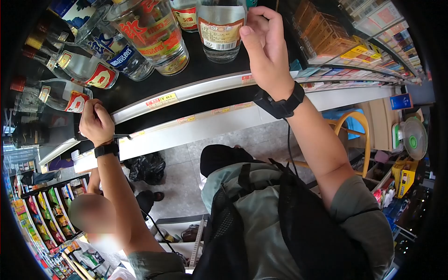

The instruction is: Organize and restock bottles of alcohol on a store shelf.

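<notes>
My right hand (270,56) is at the right side of a clear glass liquor bottle (220,32) with a brown-and-white barcode label. Its thumb lies along the label's edge, and the curled fingers reach toward the far side of the glass. The bottle stands upright on the black shelf (205,70). At the shelf's left front, my left hand (96,122) is closed, knuckles up, close to the base of a small red-labelled bottle (70,97); what its fingers hold, if anything, is hidden. Between the hands stand a large bottle with red characters (149,37) and one with blue characters (114,49).
Price tags (161,100) run along the white shelf edge. Brown boxes (322,30) stack at right beside a rack of small packs. Below are a wooden chair (366,135), a black plastic bag (145,167), and another person at lower left near a snack rack (51,210).
</notes>
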Available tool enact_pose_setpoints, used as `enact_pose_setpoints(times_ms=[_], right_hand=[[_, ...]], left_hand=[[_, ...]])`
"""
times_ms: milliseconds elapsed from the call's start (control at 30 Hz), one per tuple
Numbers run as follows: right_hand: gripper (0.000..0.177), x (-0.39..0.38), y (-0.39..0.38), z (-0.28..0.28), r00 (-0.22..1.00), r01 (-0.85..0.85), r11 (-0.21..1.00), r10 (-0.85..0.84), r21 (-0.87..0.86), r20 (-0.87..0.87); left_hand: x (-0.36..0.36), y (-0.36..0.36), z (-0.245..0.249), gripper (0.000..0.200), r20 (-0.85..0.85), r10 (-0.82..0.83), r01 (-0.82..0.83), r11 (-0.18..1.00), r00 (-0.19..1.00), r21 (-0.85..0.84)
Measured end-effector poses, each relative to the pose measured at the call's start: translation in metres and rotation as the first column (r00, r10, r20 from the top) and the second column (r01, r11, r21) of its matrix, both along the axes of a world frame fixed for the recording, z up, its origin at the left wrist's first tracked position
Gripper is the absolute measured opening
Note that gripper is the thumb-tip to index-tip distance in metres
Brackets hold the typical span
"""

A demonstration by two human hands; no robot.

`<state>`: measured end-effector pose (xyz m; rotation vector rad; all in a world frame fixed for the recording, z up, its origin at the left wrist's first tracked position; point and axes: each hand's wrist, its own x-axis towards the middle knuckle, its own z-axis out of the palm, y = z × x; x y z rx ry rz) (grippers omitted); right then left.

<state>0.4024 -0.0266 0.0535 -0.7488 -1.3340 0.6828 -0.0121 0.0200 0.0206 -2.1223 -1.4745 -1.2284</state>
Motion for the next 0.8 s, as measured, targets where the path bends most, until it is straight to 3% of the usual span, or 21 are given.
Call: enact_pose_setpoints(times_ms=[100, 333, 433, 500, 533, 600, 633, 800], right_hand=[[0.049, 0.01, 0.008, -0.011, 0.983, 0.1, 0.991, -0.111, 0.086, 0.144], [0.041, 0.011, 0.009, -0.012, 0.97, 0.127, 0.987, -0.145, 0.102, 0.197], [0.049, 0.008, 0.009, -0.011, 0.977, 0.105, 0.992, -0.117, 0.077, 0.177], [0.046, -0.005, 0.003, -0.003, 1.0, -0.004, 0.994, 0.006, 0.107, -0.02], [0.046, -0.013, 0.001, 0.002, 1.0, -0.003, 0.994, 0.006, 0.107, -0.02], [0.058, -0.026, -0.001, 0.01, 0.933, 0.278, 0.943, -0.311, 0.182, 0.183], [0.068, 0.005, 0.007, -0.003, 0.946, 0.04, 0.978, -0.103, 0.204, 0.309], [0.086, 0.001, 0.003, 0.005, 0.928, 0.135, 0.982, -0.171, 0.128, 0.331]], left_hand=[[-0.002, 0.001, -0.001, 0.016, 0.003, 0.002, -0.002, 1.0, 1.0, 0.017], [-0.003, 0.0, -0.002, 0.017, 0.023, 0.006, -0.006, 1.0, 1.0, -0.011], [-0.001, 0.0, -0.002, 0.017, 0.023, 0.009, -0.009, 1.0, 1.0, -0.007], [-0.001, 0.0, -0.002, 0.017, 0.027, 0.005, -0.006, 1.0, 1.0, 0.006], [-0.001, 0.0, -0.002, 0.018, 0.025, 0.02, -0.02, 1.0, 0.999, -0.009], [0.0, -0.002, -0.004, 0.018, 0.021, 0.032, -0.031, 0.999, 0.999, -0.021], [-0.001, -0.002, -0.005, 0.018, 0.007, 0.028, -0.027, 0.999, 1.0, -0.028], [0.004, -0.005, 0.005, 0.016, -0.004, 0.01, -0.01, 1.0, 1.0, 0.003]])
